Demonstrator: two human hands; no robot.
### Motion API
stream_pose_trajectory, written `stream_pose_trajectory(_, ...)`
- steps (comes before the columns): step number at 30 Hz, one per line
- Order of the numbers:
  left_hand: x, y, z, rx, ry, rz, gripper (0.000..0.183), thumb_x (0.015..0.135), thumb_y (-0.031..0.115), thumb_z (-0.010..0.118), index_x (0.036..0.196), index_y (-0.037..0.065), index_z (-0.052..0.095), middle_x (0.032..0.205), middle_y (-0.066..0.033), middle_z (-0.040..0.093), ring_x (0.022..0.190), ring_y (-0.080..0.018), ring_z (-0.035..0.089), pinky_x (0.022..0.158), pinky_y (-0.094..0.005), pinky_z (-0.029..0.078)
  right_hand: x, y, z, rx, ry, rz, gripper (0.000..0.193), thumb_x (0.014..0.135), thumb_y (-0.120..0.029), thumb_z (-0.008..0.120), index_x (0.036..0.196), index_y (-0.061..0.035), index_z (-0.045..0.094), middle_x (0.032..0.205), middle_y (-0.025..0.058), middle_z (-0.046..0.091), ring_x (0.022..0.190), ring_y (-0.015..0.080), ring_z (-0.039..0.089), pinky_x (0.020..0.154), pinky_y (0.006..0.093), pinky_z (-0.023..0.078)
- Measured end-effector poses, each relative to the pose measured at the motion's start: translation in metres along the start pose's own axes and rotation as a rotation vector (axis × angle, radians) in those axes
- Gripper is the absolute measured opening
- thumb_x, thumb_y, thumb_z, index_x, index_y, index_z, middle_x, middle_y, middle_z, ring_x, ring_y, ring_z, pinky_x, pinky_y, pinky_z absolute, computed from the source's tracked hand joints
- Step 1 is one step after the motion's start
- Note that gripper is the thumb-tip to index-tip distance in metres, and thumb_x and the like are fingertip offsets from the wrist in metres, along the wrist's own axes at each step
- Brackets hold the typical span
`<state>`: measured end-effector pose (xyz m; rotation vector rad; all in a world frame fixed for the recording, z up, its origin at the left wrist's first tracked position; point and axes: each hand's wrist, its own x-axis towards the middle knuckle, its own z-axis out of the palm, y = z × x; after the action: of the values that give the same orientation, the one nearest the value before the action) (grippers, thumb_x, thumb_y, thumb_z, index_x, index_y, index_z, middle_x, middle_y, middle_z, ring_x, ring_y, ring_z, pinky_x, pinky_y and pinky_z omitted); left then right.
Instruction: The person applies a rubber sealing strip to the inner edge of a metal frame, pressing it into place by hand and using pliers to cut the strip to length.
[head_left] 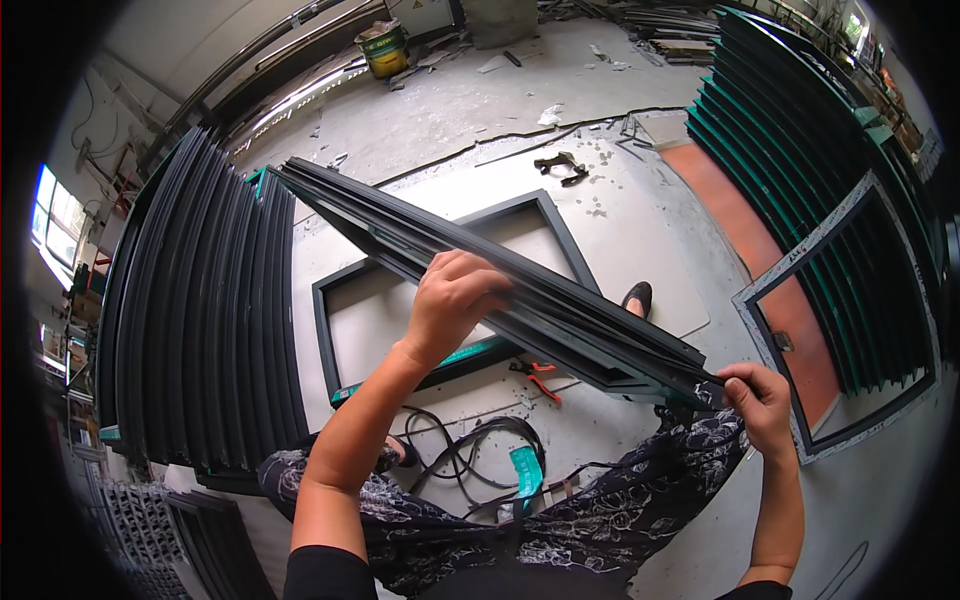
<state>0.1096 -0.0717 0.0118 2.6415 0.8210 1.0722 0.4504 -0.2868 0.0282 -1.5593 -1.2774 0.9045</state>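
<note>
A dark grey rectangular frame (395, 222) stands tilted on edge across the middle, running from the far left down toward my right knee. My left hand (455, 303) is closed at the middle of its upper side, fingers bent against the profile. The fingertips are blurred, and what they pinch, if anything, is hidden. At the frame's near right corner my right hand (762, 405) is closed, thumb against forefinger, on a thin black strip (712, 376). Below lies a second dark frame (325, 335), flat on a pale board and partly covered by the first.
Stacked dark frames stand at left (205, 310) and right (790, 190); a speckled-edged frame (840, 220) leans against the right stack. On the floor lie orange-handled pliers (543, 386), coiled black strip (450, 450) and a black tool (562, 165). A yellow-green bucket (385, 50) stands far back.
</note>
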Motion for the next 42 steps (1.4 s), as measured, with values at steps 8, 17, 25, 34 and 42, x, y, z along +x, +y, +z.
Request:
stream_pose_trajectory(8,0.004,0.009,-0.005,0.070,-0.068,0.014,0.022,0.063,0.012,0.075,0.084,0.010,0.066,0.081,-0.0016,0.061,0.080,-0.0201,0.057,0.077,-0.0324,0.044,-0.001,0.005,0.001,0.033,-0.066,0.034,0.011,0.088,-0.005,0.058,0.093,0.0027,0.064,0.069,0.0005,0.056,0.061,0.0068,0.050,0.056,0.0193,0.041)
stream_pose_trajectory(17,0.013,0.038,0.030,-0.016,-0.014,0.028,0.026,0.063,0.012,0.076,0.086,0.009,0.063,0.085,-0.0039,0.059,0.083,-0.0231,0.056,0.079,-0.0342,0.045,-0.003,0.008,0.001,0.045,-0.066,0.067,0.013,0.089,-0.006,0.057,0.095,0.0035,0.063,0.069,0.0016,0.058,0.062,0.0072,0.052,0.056,0.0198,0.041)
stream_pose_trajectory(25,0.015,0.034,0.028,-0.090,-0.047,0.027,0.018,0.064,0.008,0.072,0.078,0.012,0.061,0.080,-0.0021,0.057,0.080,-0.0220,0.056,0.075,-0.0333,0.044,0.005,0.003,-0.008,0.106,-0.055,0.103,0.015,0.089,-0.010,0.060,0.094,0.0036,0.064,0.068,0.0005,0.057,0.061,0.0060,0.050,0.058,0.0187,0.042)
stream_pose_trajectory(34,0.011,0.033,0.022,-0.093,-0.096,0.064,0.023,0.062,0.012,0.077,0.079,0.008,0.062,0.078,-0.0030,0.059,0.075,-0.0210,0.056,0.072,-0.0323,0.045,0.009,-0.018,-0.022,0.144,-0.163,0.125,0.019,0.089,-0.015,0.061,0.095,0.0028,0.065,0.067,0.0005,0.057,0.061,0.0046,0.050,0.053,0.0169,0.039)
stream_pose_trajectory(42,0.006,0.043,0.025,0.074,0.070,0.031,0.023,0.061,0.010,0.075,0.080,0.012,0.061,0.079,-0.0017,0.059,0.079,-0.0217,0.057,0.076,-0.0334,0.045,0.003,-0.015,-0.016,0.111,-0.190,0.081,0.017,0.089,-0.012,0.061,0.095,0.0031,0.065,0.068,0.0013,0.058,0.061,0.0064,0.052,0.055,0.0190,0.041)
